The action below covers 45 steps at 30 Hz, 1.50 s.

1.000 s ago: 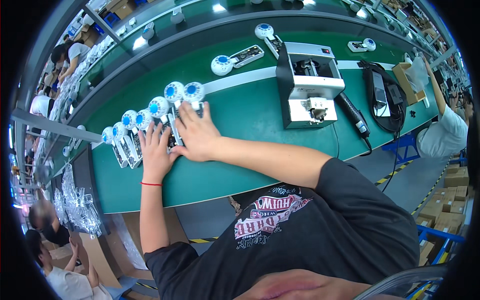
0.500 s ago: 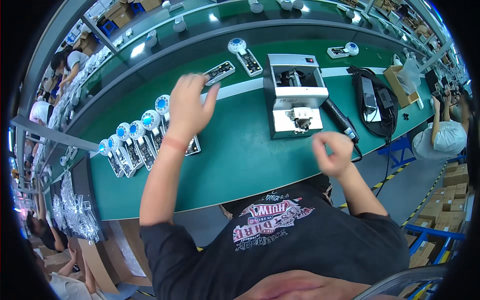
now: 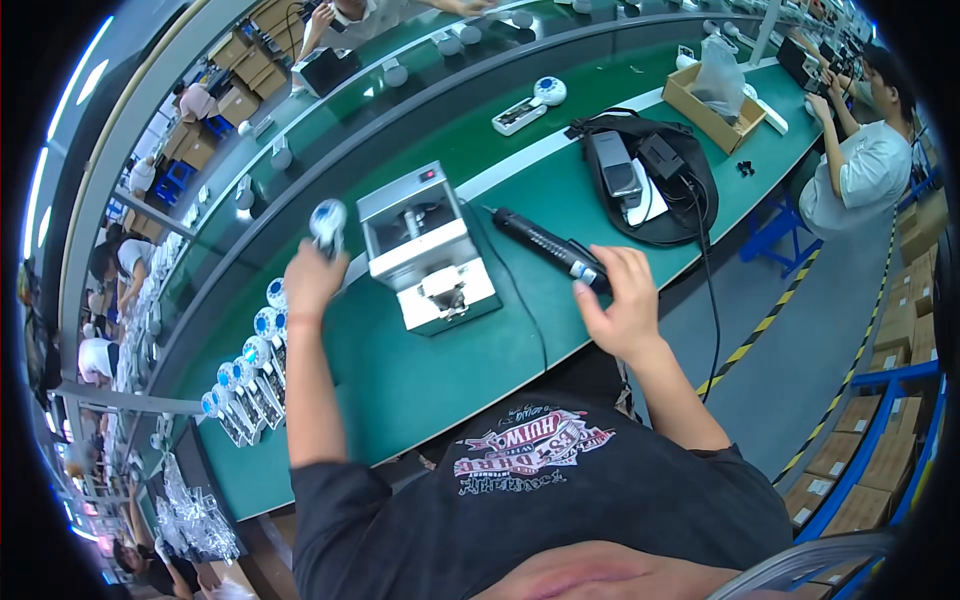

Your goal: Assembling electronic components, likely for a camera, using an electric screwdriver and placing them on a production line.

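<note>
One unit (image 3: pixel 328 218): at the left hand, on the far side of the table (image 3: pixel 420 390), its round white head facing up past the fingers.
Left hand (image 3: pixel 318 282): blurred, thumb and fingers pinched about the unit's lower body; whether the unit touches the table, I cannot tell.
Right hand (image 3: pixel 622 300): thumb and fingers spread apart at the rear end of the screwdriver; whether they touch it, I cannot tell.
Screwdriver (image 3: pixel 530 243): black, lying slantwise on the table.
Machine (image 3: pixel 425 250): silver, standing between the two hands.
Cable (image 3: pixel 525 310): across the table, right of the machine, to the near edge.
Row (image 3: pixel 255 350): more units side by side, near the left forearm.
Black bag (image 3: pixel 690 200): beyond the screwdriver, a grey device (image 3: pixel 613 168) on it.
Box (image 3: pixel 690 110): cardboard, farther off, holding clear plastic (image 3: pixel 718 75).
</note>
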Available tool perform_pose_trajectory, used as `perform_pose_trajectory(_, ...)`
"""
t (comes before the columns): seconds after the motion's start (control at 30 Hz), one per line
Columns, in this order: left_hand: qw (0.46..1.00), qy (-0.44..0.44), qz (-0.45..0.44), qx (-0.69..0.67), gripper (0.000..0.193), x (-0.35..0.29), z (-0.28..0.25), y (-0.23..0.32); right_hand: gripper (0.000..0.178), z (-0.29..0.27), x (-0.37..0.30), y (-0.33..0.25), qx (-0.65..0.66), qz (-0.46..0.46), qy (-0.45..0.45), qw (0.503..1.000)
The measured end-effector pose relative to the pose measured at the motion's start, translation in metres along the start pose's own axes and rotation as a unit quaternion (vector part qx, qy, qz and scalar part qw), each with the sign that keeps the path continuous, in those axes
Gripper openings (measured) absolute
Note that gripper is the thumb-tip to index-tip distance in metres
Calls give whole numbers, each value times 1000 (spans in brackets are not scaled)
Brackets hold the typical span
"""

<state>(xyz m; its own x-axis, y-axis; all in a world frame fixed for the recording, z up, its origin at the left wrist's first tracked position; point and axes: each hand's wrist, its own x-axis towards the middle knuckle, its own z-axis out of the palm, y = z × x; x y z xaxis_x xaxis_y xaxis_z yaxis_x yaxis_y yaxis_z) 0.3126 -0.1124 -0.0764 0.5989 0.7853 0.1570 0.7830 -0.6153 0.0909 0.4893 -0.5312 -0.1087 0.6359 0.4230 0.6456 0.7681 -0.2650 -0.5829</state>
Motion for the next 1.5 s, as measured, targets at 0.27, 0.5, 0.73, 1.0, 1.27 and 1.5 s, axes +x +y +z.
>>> perform_pose_trajectory(0.27, 974, 35, -154, 162, 44, -143, 5, -31, 47, 21, 6, 40, -140, -20, -143, 980)
perform_pose_trajectory(0.5, 931, 189, -86, -301, 40, -208, -76, 69, 47, -11, 21, 36, 76, 160, -194, 965)
perform_pose_trajectory(0.73, 544, -170, 50, -820, 97, -269, -49, 162, 43, -71, 21, -30, 233, -133, -309, 912)
perform_pose_trajectory(1.0, 392, 22, -109, -913, 73, -319, -3, 122, 48, -82, -45, -36, 323, -253, -279, 868)
perform_pose_trajectory(1.27, 299, -255, -16, -919, 59, -332, 8, 176, 68, 13, -49, -81, 611, -19, -248, 751)
perform_pose_trajectory(1.5, 929, 239, 230, -163, 28, -175, -39, 22, 64, -19, 15, -38, 590, -72, -125, 794)
